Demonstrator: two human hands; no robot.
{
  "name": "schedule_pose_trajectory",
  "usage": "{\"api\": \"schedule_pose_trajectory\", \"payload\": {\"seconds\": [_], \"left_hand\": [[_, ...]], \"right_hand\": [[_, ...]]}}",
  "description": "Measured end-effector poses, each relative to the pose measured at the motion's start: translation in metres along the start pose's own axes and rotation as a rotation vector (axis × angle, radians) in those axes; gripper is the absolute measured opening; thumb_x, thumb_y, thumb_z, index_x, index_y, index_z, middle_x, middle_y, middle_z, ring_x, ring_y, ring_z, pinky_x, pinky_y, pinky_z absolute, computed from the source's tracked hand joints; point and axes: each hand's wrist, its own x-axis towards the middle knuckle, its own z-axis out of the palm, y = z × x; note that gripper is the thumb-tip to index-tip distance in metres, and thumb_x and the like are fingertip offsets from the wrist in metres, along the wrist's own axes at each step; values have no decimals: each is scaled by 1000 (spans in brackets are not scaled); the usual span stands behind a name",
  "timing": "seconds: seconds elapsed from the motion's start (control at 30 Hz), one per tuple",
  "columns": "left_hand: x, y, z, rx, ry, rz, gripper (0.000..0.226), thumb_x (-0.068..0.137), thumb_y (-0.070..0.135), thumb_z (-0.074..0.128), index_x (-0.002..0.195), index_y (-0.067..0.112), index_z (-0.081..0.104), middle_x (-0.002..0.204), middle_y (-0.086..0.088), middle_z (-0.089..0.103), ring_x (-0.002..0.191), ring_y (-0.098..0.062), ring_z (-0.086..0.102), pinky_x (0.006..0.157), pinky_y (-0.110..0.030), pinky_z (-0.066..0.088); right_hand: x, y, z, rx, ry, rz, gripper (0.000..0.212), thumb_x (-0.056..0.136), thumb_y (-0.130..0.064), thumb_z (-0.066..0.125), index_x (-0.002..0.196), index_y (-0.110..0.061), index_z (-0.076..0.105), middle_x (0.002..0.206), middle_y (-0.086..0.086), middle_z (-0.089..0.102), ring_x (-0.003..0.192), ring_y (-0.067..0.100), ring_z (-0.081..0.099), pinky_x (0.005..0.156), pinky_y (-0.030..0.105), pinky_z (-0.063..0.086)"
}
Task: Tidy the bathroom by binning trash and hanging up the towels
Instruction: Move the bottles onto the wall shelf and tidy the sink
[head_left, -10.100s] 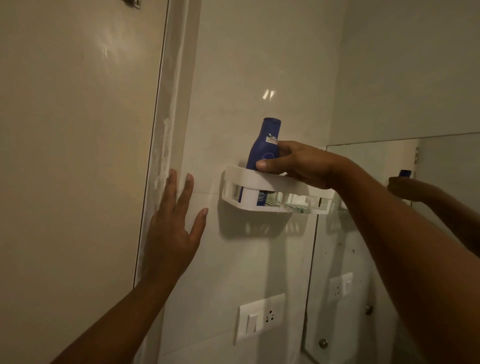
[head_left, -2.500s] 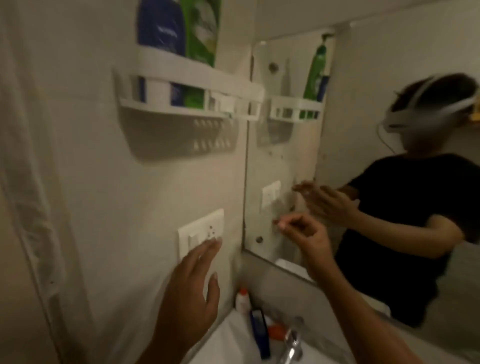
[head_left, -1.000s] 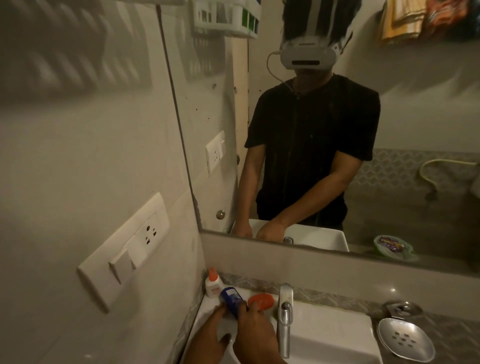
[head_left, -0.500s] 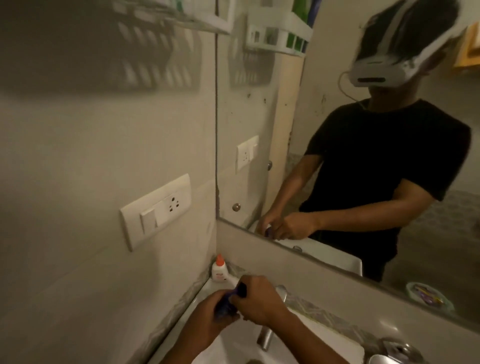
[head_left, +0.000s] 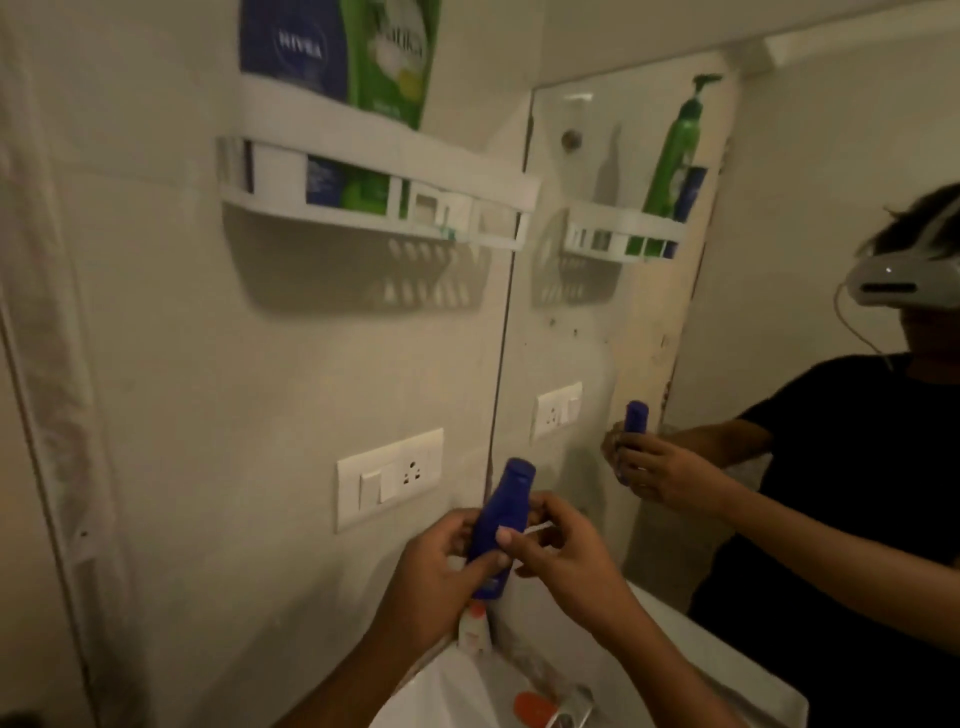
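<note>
I hold a small dark blue bottle (head_left: 503, 512) upright in front of the wall, between the socket plate and the mirror's edge. My left hand (head_left: 435, 569) grips its lower body, thumb across the front. My right hand (head_left: 558, 556) touches the bottle's right side with thumb and forefinger; a thin pale strip shows at those fingertips. Above on the wall hangs a white shelf basket (head_left: 457, 171) with a big blue bottle (head_left: 296, 49) and a green bottle (head_left: 389, 57) standing in it. No towels or bin are in view.
A white socket plate (head_left: 389, 478) sits on the wall behind my hands. The mirror (head_left: 597, 338) on the right reflects me and the shelf. Below lie the white sink (head_left: 447, 696), a small white glue bottle (head_left: 472, 631) with an orange cap, an orange item (head_left: 532, 706) and the tap (head_left: 574, 712).
I lifted the small blue bottle from the sink's rim up to chest height with both hands, and my view rose to take in the shelf basket again.
</note>
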Motion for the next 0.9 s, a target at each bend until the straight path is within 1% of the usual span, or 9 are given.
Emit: {"api": "schedule_pose_trajectory", "payload": {"seconds": [0.17,0.33,0.4,0.5,0.57,0.63,0.7,0.8,0.9], "left_hand": [[9,74,-13,-6,128,129,40,82,32,79,109,46,54,113,23,65,92,-1,69,64,-15,56],[4,141,-41,-41,139,249,54,79,30,83,126,39,58,122,17,64,106,-8,68,77,-30,62],[-4,167,-56,-38,214,315,50,78,36,80,124,39,60,118,19,65,105,-7,69,79,-33,63],[-12,195,-87,26,456,478,35,81,41,74,114,34,66,107,17,71,97,-6,70,78,-33,62],[-15,209,-113,127,682,655,26,87,33,75,111,25,67,106,11,72,99,-9,68,83,-27,58],[-14,219,-144,331,971,788,28,88,18,75,114,14,66,118,-2,66,111,-17,62,94,-17,47],[-10,221,-175,479,1189,773,41,86,12,76,125,9,62,129,-13,59,122,-23,53,106,-16,39],[6,208,-215,522,1168,620,71,83,26,77,146,20,45,148,-6,44,137,-25,43,112,-48,41],[21,183,-228,587,981,501,93,83,38,73,159,30,19,163,4,25,148,-18,28,117,-46,32]], "right_hand": [[13,-61,-18,119,-32,-84,46,81,-40,73,121,-23,59,111,-3,71,99,18,72,79,34,62],[30,-129,-43,195,-100,-193,28,88,-19,74,114,-16,64,109,2,74,96,22,74,80,39,63],[37,-156,-52,225,-102,-242,27,88,-15,74,113,-13,64,108,5,75,95,23,75,78,37,63],[50,-195,-68,305,-57,-320,30,87,-9,72,116,-10,63,109,9,75,95,25,75,75,36,62],[62,-224,-80,379,-16,-376,30,87,-8,70,116,-7,62,107,10,75,95,26,75,72,34,63],[76,-255,-90,423,21,-437,28,90,-9,67,117,-6,61,106,10,75,96,26,74,73,34,63],[93,-281,-96,392,40,-487,28,92,-11,67,119,-8,60,109,9,74,98,24,74,74,34,63],[120,-310,-95,309,33,-541,30,93,-12,68,122,-12,59,115,7,72,102,22,73,77,34,62],[138,-323,-86,243,-11,-535,31,94,-12,67,123,-11,58,116,8,70,104,23,72,80,36,63]]}}
